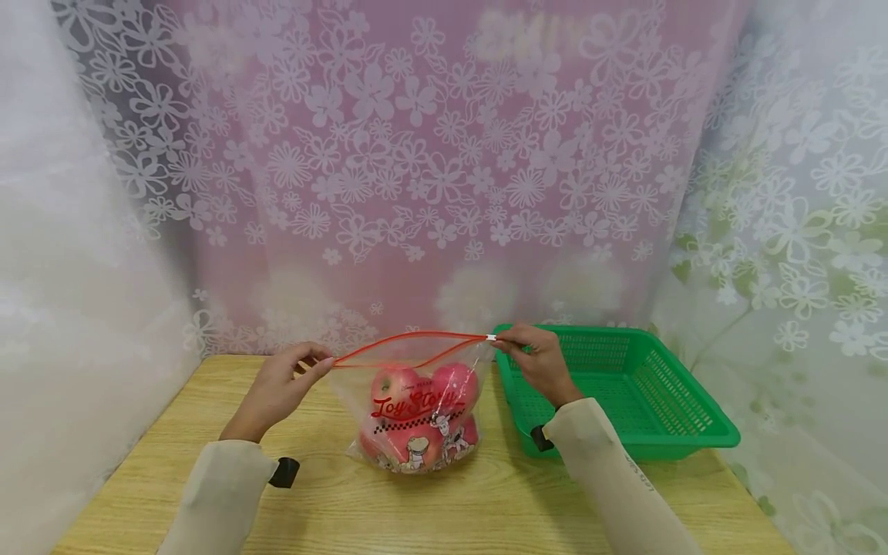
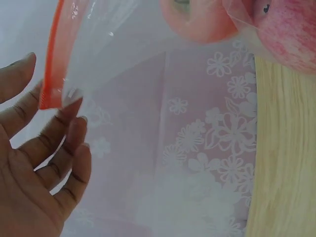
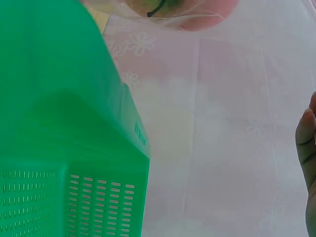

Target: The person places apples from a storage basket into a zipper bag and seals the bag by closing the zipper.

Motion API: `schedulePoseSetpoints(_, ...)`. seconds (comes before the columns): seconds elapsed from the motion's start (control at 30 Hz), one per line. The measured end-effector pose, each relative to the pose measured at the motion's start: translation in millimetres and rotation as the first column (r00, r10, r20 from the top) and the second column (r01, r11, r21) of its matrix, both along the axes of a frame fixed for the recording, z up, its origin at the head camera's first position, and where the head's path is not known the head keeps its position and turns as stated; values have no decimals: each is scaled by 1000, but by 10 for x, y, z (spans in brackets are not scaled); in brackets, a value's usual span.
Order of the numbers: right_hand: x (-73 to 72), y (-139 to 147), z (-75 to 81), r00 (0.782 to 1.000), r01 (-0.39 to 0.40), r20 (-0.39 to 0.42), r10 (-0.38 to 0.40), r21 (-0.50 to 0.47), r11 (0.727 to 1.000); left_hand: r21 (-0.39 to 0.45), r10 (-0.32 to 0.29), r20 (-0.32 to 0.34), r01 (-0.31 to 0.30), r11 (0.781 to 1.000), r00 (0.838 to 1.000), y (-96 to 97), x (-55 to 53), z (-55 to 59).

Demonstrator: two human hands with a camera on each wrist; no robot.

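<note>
A clear slider bag point(image 1: 409, 432) with red "Toy Story" print sits on the table, several red apples point(image 1: 454, 385) inside. Its red zip edge point(image 1: 433, 334) is raised and gapes between the two hands. The left hand point(image 1: 280, 385) pinches the left end of that edge; the left wrist view shows the red corner point(image 2: 52, 101) at the fingers point(image 2: 74, 133). On the other side, the right hand point(image 1: 541, 358) pinches the edge's right end, right by a white slider point(image 1: 491, 338). Only a sliver of the right hand point(image 3: 307, 143) enters the right wrist view.
A green plastic basket point(image 1: 694, 397) with slotted walls stands to the right, partly behind the right forearm. Under everything is a wood-grain table point(image 1: 333, 509). Flower-patterned curtains point(image 1: 444, 193) hang behind the table and at both sides.
</note>
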State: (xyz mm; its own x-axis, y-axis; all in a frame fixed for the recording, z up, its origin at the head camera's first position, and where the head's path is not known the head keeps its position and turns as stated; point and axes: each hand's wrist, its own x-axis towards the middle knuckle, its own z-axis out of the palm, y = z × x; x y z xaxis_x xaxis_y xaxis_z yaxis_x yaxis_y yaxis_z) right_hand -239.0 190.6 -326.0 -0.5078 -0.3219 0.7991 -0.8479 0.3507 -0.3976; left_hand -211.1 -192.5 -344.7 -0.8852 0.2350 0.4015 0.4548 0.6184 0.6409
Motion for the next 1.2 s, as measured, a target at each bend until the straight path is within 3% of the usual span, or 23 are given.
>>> schedulePoseSetpoints(0.17, 4, 13, -7, 1000, -2, -29, 2, -2, 1000, -105, -26, -27, 23, 994, 999, 119, 0, 131)
schedulePoseSetpoints(0.4, -11, 40, -2, 997, -27, -72, 27, -3, 1000, -257, -92, -140, 54, 965, 986, 411, 2, 427)
schedulePoseSetpoints(0.63, 5, 35, 2, 995, -36, -93, 38, 22, 999, -431, -233, -198, 130, 893, 952, 841, 40, 762)
schedulePoseSetpoints(0.87, 70, -16, 54, 994, -26, -105, 31, 53, 998, -551, -311, -207, 152, 820, 928, 1242, -18, 901)
schedulePoseSetpoints(0.93, 85, -27, 64, 994, -18, -107, 25, 61, 998, -598, -308, -207, 129, 791, 929, 1355, -38, 916)
schedulePoseSetpoints(1.0, 87, -34, 63, 993, -10, -115, 18, 67, 998, -657, -291, -209, 86, 749, 934, 1476, -48, 927)
schedulePoseSetpoints(1.07, 74, -39, 52, 992, -11, -123, 19, 67, 998, -727, -266, -217, 27, 686, 939, 1600, -56, 924)
schedulePoseSetpoints(1.2, -33, -8, -56, 992, -23, -121, 30, 60, 998, -829, -256, -277, -96, 550, 926, 1824, -62, 873)
